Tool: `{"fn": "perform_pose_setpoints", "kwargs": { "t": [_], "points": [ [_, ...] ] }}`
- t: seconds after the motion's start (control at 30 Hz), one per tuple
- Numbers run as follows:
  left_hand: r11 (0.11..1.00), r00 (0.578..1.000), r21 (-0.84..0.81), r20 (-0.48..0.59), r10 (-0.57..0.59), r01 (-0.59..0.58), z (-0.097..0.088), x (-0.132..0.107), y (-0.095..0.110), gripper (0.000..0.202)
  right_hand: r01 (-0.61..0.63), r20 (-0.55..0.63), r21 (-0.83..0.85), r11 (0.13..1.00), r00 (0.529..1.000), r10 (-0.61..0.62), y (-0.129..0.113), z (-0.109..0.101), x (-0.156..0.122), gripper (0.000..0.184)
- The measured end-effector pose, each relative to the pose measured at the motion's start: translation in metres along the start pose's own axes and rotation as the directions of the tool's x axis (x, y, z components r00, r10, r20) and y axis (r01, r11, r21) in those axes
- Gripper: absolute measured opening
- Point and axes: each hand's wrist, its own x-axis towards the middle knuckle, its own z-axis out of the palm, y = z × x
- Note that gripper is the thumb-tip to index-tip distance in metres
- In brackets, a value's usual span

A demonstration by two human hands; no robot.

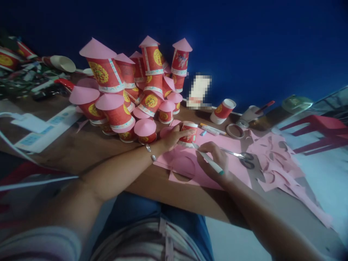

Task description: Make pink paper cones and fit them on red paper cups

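My left hand is wrapped round a red paper cup that stands on pink paper. Between the fingers of my right hand is a white pen with a green end. Its tip points at the bottom edge of the cup, but whether they touch I cannot tell. A cut circle of the pink paper lies just in front of the cup. Scissors with dark handles rest on the sheet to the right of my right hand.
Stacked red cups with pink cone roofs crowd the left middle. A power strip with white cables lies at left. Pink scraps, a tape roll and another red cup are on the right. A red stool stands beyond.
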Motion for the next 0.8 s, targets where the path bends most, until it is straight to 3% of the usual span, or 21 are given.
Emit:
{"fn": "perform_pose_setpoints", "kwargs": {
  "t": [0.3,0.8],
  "points": [
    [0.998,0.997,0.021,0.052,0.052,-0.054,-0.0033,0.0046,-0.0066,0.047,0.105,0.046,0.023,0.994,0.993,-0.106,-0.0016,0.0037,-0.0043,0.011],
    [0.997,0.997,0.052,0.054,0.060,-0.063,0.0012,0.0015,-0.0034,0.046,0.079,0.049,-0.030,0.996,0.996,-0.078,0.0008,0.0036,-0.0055,0.010]
  ]
}}
